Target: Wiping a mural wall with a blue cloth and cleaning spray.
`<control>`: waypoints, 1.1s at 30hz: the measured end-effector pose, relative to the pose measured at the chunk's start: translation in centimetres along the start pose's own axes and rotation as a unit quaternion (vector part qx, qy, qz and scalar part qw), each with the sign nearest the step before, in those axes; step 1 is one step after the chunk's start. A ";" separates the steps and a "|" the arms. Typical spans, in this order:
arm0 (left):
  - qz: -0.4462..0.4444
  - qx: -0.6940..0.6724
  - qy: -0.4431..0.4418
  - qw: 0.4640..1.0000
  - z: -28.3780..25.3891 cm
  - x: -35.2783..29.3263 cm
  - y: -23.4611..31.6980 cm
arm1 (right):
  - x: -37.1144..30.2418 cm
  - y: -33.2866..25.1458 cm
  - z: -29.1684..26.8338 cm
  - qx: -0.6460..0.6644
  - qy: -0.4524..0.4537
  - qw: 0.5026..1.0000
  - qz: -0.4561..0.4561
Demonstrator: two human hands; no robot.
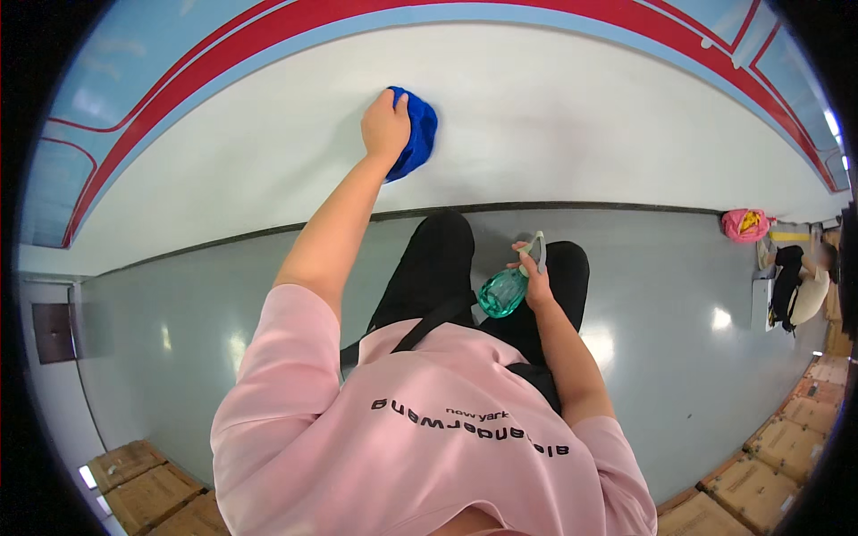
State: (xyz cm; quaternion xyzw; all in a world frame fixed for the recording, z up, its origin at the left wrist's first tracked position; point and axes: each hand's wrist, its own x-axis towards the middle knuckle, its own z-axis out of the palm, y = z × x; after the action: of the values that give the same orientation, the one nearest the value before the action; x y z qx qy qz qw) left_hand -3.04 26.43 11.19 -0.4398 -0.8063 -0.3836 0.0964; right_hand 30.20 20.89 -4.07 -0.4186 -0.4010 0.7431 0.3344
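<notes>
Pressed to the white lower part of the wall (pixel 536 116) is a blue cloth (pixel 418 143), bunched on one side. My left hand (pixel 384 125) is closed on the cloth's left edge, with that arm stretched forward. Low in front of me, between my knees, a spray bottle (pixel 503 293) of clear green plastic with a pale trigger head hangs tilted. Around its neck my right hand (pixel 536 275) is closed, apart from the wall. Part of the bottle's head is covered by the fingers.
Grey shiny floor (pixel 661 295) meets the wall at a dark skirting line. Cardboard boxes stand behind me on both sides, such as one box (pixel 751 491) at the lower right. At the far right are a pink bag (pixel 744 225) and another person (pixel 804 286). A door (pixel 54 332) is at the left.
</notes>
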 end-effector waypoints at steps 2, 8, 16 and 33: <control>-0.028 -0.005 0.013 1.000 0.5 0.3 0.2 | -0.2 0.1 0.3 0.004 -0.002 1.000 0.008; 0.063 0.205 -0.149 0.965 -1.0 1.5 1.7 | 0.3 -0.4 0.0 0.006 0.009 1.000 0.021; -0.004 0.051 -0.026 0.998 -2.1 -0.6 -1.3 | -0.2 0.5 0.3 0.014 -0.008 1.000 -0.025; 0.119 0.246 -0.196 0.942 -2.1 0.7 0.3 | 1.1 0.4 -0.2 0.004 -0.002 1.000 0.018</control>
State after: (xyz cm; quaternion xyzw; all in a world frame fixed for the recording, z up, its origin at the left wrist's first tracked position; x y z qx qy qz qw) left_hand -3.68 25.48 13.17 -0.5613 -0.8205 -0.0659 0.0864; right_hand 29.85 21.69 -4.86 -0.4231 -0.3915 0.7511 0.3218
